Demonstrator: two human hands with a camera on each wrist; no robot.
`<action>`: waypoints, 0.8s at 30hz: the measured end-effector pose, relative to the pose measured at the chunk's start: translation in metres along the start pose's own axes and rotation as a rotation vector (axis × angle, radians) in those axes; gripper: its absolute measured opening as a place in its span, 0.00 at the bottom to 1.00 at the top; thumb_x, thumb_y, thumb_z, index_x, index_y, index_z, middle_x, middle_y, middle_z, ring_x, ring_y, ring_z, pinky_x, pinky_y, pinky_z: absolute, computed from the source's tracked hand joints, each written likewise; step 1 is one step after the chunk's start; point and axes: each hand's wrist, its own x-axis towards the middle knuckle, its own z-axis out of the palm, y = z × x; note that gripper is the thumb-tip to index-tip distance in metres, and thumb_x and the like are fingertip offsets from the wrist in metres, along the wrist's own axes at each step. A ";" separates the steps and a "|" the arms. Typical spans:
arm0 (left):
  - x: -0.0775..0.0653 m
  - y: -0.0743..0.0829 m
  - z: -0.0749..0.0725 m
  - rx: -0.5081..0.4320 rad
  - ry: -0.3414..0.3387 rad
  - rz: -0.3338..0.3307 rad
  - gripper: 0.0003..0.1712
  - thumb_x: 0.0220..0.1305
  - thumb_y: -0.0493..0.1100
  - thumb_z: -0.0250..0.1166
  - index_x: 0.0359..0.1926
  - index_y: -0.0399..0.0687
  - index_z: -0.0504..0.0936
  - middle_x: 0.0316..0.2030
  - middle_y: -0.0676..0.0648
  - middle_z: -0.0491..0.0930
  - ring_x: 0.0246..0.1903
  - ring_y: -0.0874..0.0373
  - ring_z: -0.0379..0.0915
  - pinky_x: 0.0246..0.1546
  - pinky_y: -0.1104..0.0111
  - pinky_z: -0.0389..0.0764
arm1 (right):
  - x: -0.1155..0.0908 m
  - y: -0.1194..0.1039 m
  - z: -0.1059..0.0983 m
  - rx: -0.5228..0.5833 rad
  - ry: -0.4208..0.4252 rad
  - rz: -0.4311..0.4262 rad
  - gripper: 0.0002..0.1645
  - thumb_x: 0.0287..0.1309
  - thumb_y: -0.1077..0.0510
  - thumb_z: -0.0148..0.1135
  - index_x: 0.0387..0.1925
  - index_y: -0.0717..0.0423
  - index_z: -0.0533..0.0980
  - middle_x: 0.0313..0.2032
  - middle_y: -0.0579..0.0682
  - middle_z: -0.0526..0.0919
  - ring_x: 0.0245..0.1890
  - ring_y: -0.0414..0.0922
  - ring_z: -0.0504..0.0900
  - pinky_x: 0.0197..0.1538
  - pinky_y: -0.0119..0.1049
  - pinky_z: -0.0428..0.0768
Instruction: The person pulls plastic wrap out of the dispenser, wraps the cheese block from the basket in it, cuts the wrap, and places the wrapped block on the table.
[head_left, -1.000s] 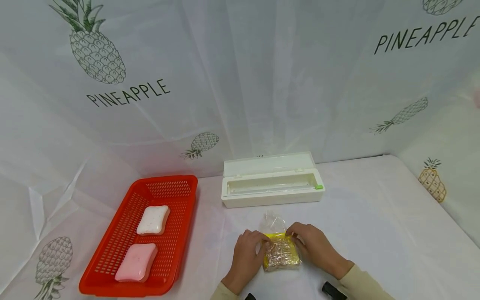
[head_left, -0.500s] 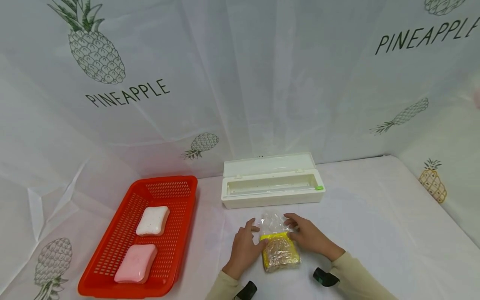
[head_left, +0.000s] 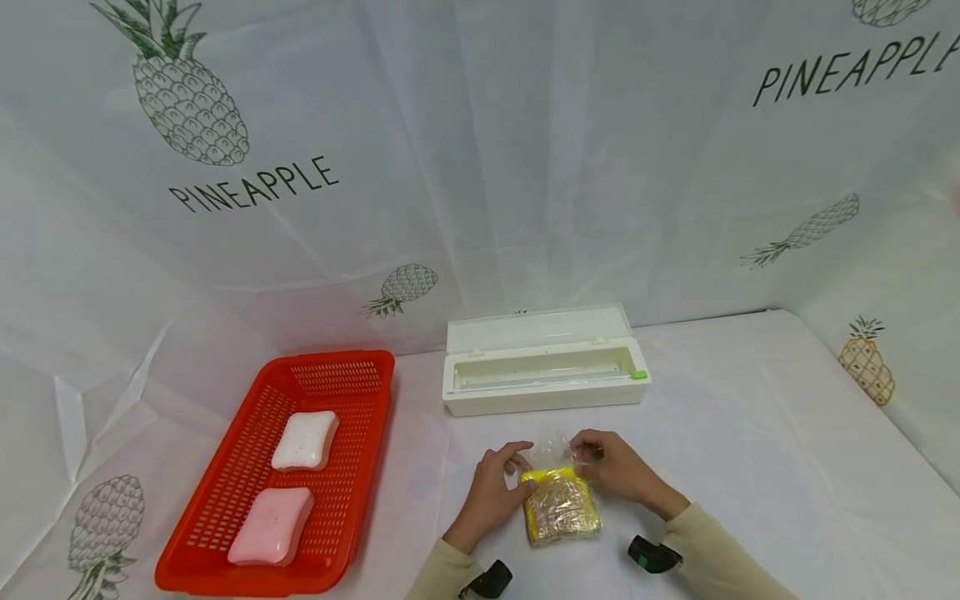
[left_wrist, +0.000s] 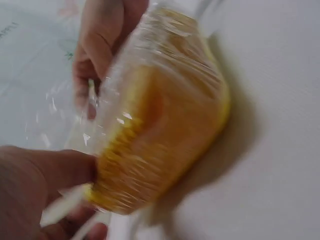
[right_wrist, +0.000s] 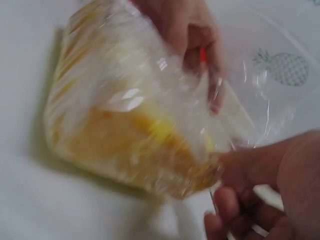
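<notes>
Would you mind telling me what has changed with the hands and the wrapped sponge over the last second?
The right hand slid from the yellow sponge up to the loose cling film and now pinches it. The left hand shifted slightly, thumb on the sponge. The sponge, red basket and white dispenser stayed put.

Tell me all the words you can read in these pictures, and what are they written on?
"PINEAPPLE" – on the white backdrop cloth, upper left, under a drawn pineapple.
"PINEAPPLE" – on the same cloth, upper right; its last letter is cut by the picture's edge.
No words can be read on the white cutter box, the red basket or the wrapped yellow sponge.
</notes>
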 end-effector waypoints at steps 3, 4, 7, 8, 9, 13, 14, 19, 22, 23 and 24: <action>-0.003 -0.003 0.002 0.049 0.016 0.101 0.19 0.64 0.34 0.75 0.55 0.51 0.87 0.45 0.53 0.83 0.44 0.59 0.70 0.48 0.63 0.71 | -0.005 0.003 0.002 -0.064 0.060 -0.138 0.16 0.54 0.74 0.72 0.40 0.54 0.82 0.40 0.44 0.83 0.40 0.36 0.79 0.46 0.36 0.82; -0.004 -0.004 0.003 0.061 0.022 0.133 0.17 0.65 0.34 0.75 0.52 0.53 0.88 0.46 0.54 0.83 0.45 0.60 0.70 0.49 0.63 0.71 | -0.006 0.003 0.002 -0.086 0.078 -0.192 0.18 0.54 0.75 0.72 0.39 0.52 0.81 0.41 0.44 0.84 0.41 0.36 0.80 0.46 0.37 0.83; -0.007 -0.006 0.005 0.102 0.050 0.226 0.11 0.65 0.35 0.75 0.44 0.55 0.89 0.48 0.55 0.81 0.47 0.61 0.70 0.52 0.60 0.72 | -0.011 0.004 0.004 -0.171 0.108 -0.324 0.24 0.51 0.78 0.72 0.41 0.49 0.81 0.45 0.43 0.85 0.46 0.39 0.82 0.49 0.39 0.84; -0.007 -0.006 0.005 0.115 0.059 0.254 0.09 0.65 0.35 0.75 0.42 0.55 0.89 0.48 0.56 0.81 0.47 0.61 0.70 0.52 0.60 0.72 | -0.013 0.003 0.004 -0.209 0.111 -0.354 0.26 0.50 0.78 0.72 0.43 0.48 0.81 0.47 0.43 0.85 0.47 0.40 0.83 0.50 0.40 0.84; -0.008 -0.006 0.005 0.132 0.068 0.283 0.08 0.64 0.36 0.75 0.40 0.55 0.89 0.48 0.56 0.82 0.47 0.61 0.70 0.52 0.59 0.72 | -0.015 0.002 0.004 -0.242 0.113 -0.378 0.27 0.50 0.79 0.72 0.44 0.48 0.81 0.48 0.43 0.86 0.49 0.41 0.83 0.52 0.41 0.85; -0.013 -0.004 0.004 0.227 0.102 0.399 0.06 0.63 0.39 0.77 0.39 0.54 0.89 0.48 0.56 0.83 0.47 0.60 0.73 0.50 0.59 0.72 | -0.023 -0.002 0.001 -0.379 0.119 -0.456 0.29 0.51 0.78 0.72 0.48 0.46 0.82 0.51 0.41 0.86 0.52 0.42 0.84 0.53 0.46 0.85; -0.014 -0.003 0.003 0.249 0.105 0.418 0.06 0.63 0.39 0.77 0.39 0.54 0.89 0.48 0.55 0.83 0.48 0.60 0.74 0.50 0.59 0.72 | -0.025 -0.003 0.000 -0.404 0.121 -0.480 0.29 0.51 0.77 0.71 0.48 0.47 0.82 0.51 0.41 0.86 0.52 0.42 0.84 0.53 0.47 0.85; -0.022 0.001 -0.004 0.351 0.082 0.483 0.10 0.62 0.38 0.77 0.42 0.58 0.91 0.55 0.55 0.84 0.54 0.59 0.76 0.54 0.59 0.75 | -0.036 -0.007 -0.005 -0.510 0.104 -0.581 0.32 0.47 0.75 0.72 0.53 0.50 0.81 0.53 0.41 0.87 0.51 0.43 0.85 0.51 0.46 0.85; -0.028 0.002 -0.008 0.435 0.046 0.514 0.13 0.64 0.38 0.76 0.47 0.60 0.91 0.59 0.56 0.83 0.57 0.60 0.75 0.57 0.58 0.76 | -0.042 -0.008 -0.006 -0.562 0.085 -0.616 0.39 0.45 0.73 0.71 0.63 0.51 0.79 0.54 0.40 0.86 0.51 0.41 0.84 0.51 0.44 0.84; -0.029 0.002 -0.008 0.470 0.033 0.526 0.14 0.65 0.39 0.75 0.49 0.60 0.91 0.60 0.57 0.83 0.58 0.60 0.75 0.58 0.59 0.76 | -0.044 -0.008 -0.007 -0.576 0.081 -0.627 0.41 0.45 0.72 0.70 0.65 0.51 0.78 0.54 0.39 0.85 0.51 0.40 0.84 0.51 0.44 0.83; -0.031 0.003 -0.009 0.505 0.020 0.538 0.14 0.66 0.41 0.75 0.51 0.60 0.91 0.61 0.58 0.82 0.58 0.60 0.75 0.59 0.59 0.76 | -0.046 -0.009 -0.007 -0.589 0.077 -0.642 0.42 0.45 0.70 0.70 0.66 0.51 0.77 0.55 0.39 0.85 0.52 0.40 0.84 0.52 0.44 0.83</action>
